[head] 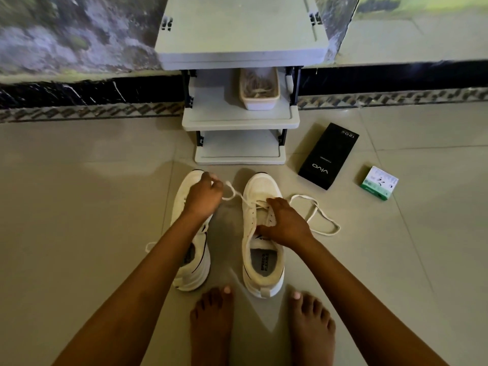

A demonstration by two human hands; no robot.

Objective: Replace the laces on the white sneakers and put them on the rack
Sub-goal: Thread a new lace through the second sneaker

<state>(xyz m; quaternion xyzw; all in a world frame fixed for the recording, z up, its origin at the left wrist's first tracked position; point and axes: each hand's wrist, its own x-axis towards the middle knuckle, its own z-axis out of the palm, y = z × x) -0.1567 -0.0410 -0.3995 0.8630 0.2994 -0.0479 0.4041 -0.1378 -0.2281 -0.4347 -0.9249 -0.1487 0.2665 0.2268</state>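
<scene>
Two white sneakers stand side by side on the floor, toes toward the rack: the left sneaker [195, 262] and the right sneaker [260, 188]. My left hand [203, 195] hovers over the left sneaker's toe and pinches one end of a white lace [233, 192] that runs to the right sneaker's eyelets. My right hand [284, 223] grips the right sneaker at its tongue and eyelet area. The lace's other part [320, 215] loops loose on the floor to the right. The grey rack [239, 120] stands just beyond the shoes.
A beige tray [260, 103] of laces sits on the rack's middle shelf. A black phone box [327, 157] and a small green-and-white box [379, 182] lie on the tiles at right. My bare feet [211, 326] are just behind the sneakers.
</scene>
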